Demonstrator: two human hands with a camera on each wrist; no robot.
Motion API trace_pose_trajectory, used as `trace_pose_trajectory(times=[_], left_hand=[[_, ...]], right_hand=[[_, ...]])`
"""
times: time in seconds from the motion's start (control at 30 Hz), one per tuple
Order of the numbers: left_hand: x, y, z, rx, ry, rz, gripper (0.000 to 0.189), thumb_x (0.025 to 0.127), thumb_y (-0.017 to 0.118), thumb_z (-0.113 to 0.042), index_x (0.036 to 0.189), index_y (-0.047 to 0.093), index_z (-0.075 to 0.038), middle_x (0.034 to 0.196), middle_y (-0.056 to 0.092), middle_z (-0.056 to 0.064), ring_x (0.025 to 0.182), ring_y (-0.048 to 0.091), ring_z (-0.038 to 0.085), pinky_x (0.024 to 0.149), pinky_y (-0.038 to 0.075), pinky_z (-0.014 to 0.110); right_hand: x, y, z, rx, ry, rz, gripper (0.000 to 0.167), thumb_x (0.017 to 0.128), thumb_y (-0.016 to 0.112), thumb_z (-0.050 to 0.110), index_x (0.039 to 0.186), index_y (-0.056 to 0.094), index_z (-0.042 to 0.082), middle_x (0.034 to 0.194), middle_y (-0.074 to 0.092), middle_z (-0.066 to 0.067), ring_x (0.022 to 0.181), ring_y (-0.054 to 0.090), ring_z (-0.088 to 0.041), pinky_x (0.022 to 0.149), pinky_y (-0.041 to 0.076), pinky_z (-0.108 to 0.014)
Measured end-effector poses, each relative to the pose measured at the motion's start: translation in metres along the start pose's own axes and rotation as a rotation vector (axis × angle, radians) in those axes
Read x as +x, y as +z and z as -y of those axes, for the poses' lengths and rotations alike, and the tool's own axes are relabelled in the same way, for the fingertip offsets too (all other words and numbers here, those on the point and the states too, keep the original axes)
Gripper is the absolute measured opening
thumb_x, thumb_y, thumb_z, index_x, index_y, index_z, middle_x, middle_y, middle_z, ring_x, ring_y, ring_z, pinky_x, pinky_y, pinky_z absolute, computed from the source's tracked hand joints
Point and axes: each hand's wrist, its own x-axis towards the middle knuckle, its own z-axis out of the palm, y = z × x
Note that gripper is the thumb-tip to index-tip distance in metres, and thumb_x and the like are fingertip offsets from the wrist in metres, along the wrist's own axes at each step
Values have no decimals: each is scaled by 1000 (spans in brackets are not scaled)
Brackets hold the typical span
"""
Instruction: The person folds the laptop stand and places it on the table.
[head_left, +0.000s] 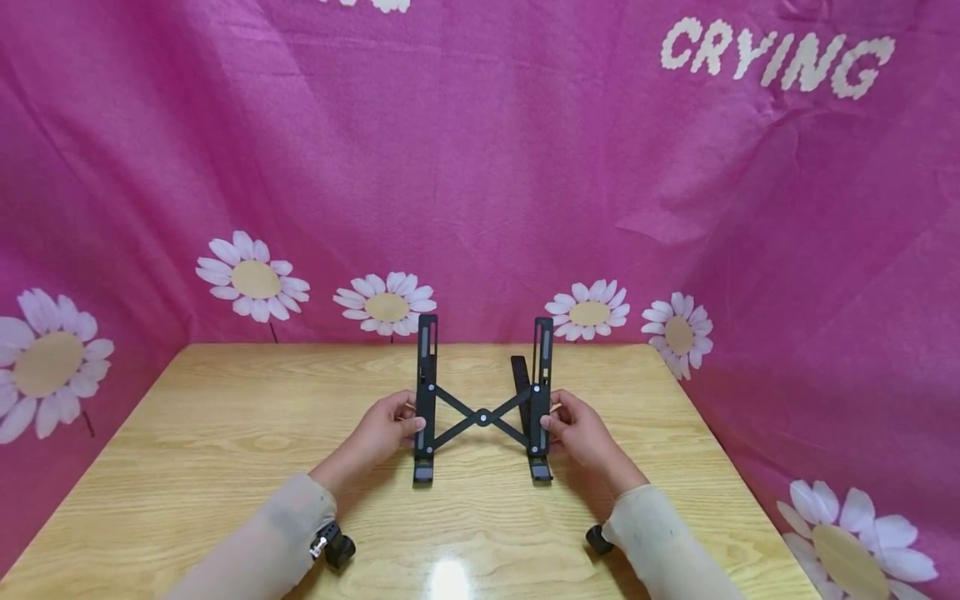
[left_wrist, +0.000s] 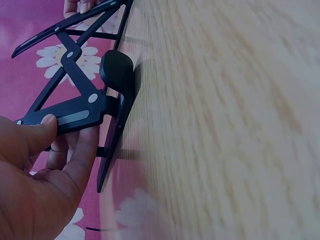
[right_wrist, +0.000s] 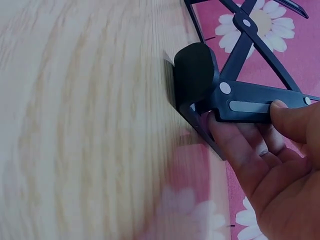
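A black folding laptop stand (head_left: pixel 483 417) stands unfolded on the wooden table, its two side arms joined by crossed bars with a round pivot in the middle. On its left side arm, my left hand (head_left: pixel 390 427) pinches the edge, thumb on top and fingers underneath. My right hand (head_left: pixel 582 433) grips the right side arm in the same manner. In the left wrist view the thumb of my left hand (left_wrist: pixel 42 170) lies beside a grey pad strip. The right wrist view shows my right hand (right_wrist: pixel 275 160) under the other arm, near a curved front lip of the laptop stand (right_wrist: pixel 195 72).
The light wooden table (head_left: pixel 262 467) extends around the stand on all sides. Behind it and along both sides hangs a pink cloth (head_left: pixel 480 183) printed with white daisies and letters. Black wrist cameras sit below each sleeve, close to the tabletop.
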Motion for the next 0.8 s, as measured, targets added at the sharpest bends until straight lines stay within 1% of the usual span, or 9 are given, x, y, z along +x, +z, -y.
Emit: trace_pose_trajectory(times=[0.13,0.27,0.4,0.5,0.63,0.7,0.8], left_hand=[[-2,1,0,-5,2,-12,17,99,62,3,116,63,3,94,61,12,84,65,22,72,63,37],[-2,1,1,-6,13,-15,16,100,61,2,115,63,1,94,61,11,85,64,21,73,63,38],[-3,2,2,-8,18,-26,15,99,61,2,113,64,-1,95,62,11,85,64,21,73,63,38],[-5,3,3,-3,18,-36,14,99,62,1,112,65,-2,95,63,11,85,65,21,73,63,38],[-5,2,3,-10,18,-40,13,100,61,0,113,65,-2,94,62,10,85,63,20,73,63,39],[-4,3,3,-16,21,-40,14,100,61,-1,114,65,-1,93,61,10,85,62,21,73,62,38],[-5,4,4,-19,20,-46,13,101,60,0,113,65,-1,93,61,10,85,62,21,73,62,38]], right_hand=[[2,4,1,8,-7,35,18,103,57,1,120,58,6,91,62,-17,80,70,-25,74,64,-45],[1,6,4,11,11,22,17,103,58,2,119,60,8,90,60,-15,80,69,-25,74,64,-44],[-1,8,4,24,12,18,16,103,58,1,118,60,6,89,58,-13,80,67,-24,73,64,-43],[0,10,2,50,4,29,17,103,57,0,119,59,3,90,60,-14,80,68,-24,72,63,-42],[2,11,2,97,22,25,17,103,56,-1,118,60,2,93,62,-16,80,68,-24,73,63,-42],[2,11,3,111,26,23,17,103,56,0,119,60,3,94,62,-16,81,67,-24,74,63,-43],[0,11,5,105,17,47,16,103,56,0,119,59,2,94,62,-16,83,68,-24,76,63,-44]])
